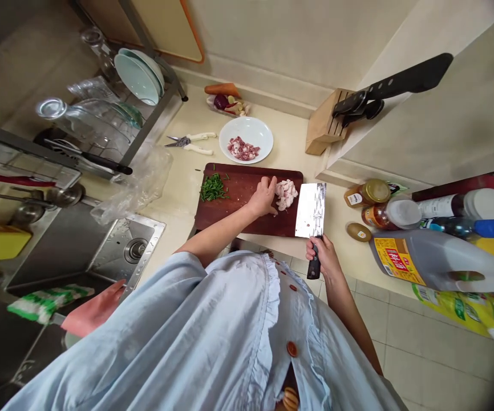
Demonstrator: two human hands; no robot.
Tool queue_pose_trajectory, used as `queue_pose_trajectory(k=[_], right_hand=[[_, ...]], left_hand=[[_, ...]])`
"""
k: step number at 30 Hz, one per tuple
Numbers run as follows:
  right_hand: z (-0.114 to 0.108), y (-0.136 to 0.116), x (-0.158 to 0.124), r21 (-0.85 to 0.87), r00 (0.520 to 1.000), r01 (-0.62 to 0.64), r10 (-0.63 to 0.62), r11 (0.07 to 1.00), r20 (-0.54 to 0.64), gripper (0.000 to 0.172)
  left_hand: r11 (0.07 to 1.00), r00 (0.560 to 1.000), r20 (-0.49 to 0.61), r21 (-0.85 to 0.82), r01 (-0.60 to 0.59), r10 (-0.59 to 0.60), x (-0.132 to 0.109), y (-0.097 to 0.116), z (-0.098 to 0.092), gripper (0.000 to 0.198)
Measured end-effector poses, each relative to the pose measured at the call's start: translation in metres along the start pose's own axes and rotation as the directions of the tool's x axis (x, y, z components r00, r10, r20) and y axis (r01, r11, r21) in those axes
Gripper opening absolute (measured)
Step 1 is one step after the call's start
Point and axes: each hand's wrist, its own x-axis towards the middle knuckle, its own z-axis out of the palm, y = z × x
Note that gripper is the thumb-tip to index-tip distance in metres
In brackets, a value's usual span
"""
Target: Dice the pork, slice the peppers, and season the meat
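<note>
My right hand [324, 255] is wrapped around the black handle of a cleaver [311, 208]. Its broad, smeared blade lies at the right end of a dark red-brown cutting board [247, 224]. Over the board, my left hand [263, 197] has its thumb and fingers apart at the left side of a pile of pale pink chopped meat [286, 194]; fingertips reach the pile's edge. Chopped green pieces [213, 187] form a heap at the board's left end. Behind the board, a white plate [264, 132] holds redder chopped meat [242, 148].
Kitchen scissors [191, 142] lie left of the plate. A knife block [326, 123] stands at the back right. Several jars and bottles, including a large jug [435, 260], crowd the right side beside a kiwi [359, 232]. A sink [131, 248] and dish rack [153, 114] are at left.
</note>
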Motion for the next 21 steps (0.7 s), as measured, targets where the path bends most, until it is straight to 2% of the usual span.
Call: queue_pose_trajectory(k=[5,8,10,13,17,21], right_hand=[[0.006,-0.001,0.015,0.008,0.997,-0.035,0.035,0.999,0.063,0.032],[0.014,-0.002,0.021,-0.005,0.991,-0.069,0.069,0.998,0.114,0.034],[0.018,-0.004,0.022,-0.018,0.986,-0.087,0.089,0.996,0.141,0.035],[0.022,-0.008,0.021,-0.037,0.982,-0.093,0.097,0.995,0.16,0.036],[0.035,-0.028,0.022,-0.056,0.982,-0.061,0.07,0.997,0.175,0.037],[0.068,-0.065,0.041,-0.116,0.973,0.011,0.016,0.993,0.231,0.037]], left_hand=[[0.998,1.0,0.014,-0.061,0.003,-0.002,0.028,0.002,0.016,0.111],[0.991,0.997,0.038,-0.12,-0.063,0.068,0.042,-0.002,0.025,0.099],[0.986,0.994,0.04,-0.141,-0.09,0.097,0.045,-0.003,0.028,0.093],[0.984,0.997,0.025,-0.164,-0.063,0.068,0.042,0.001,0.026,0.09],[0.976,0.998,-0.045,-0.209,-0.06,0.052,0.041,0.008,0.004,0.087],[0.984,0.987,-0.163,-0.173,-0.037,0.009,0.06,-0.001,-0.042,0.087]])
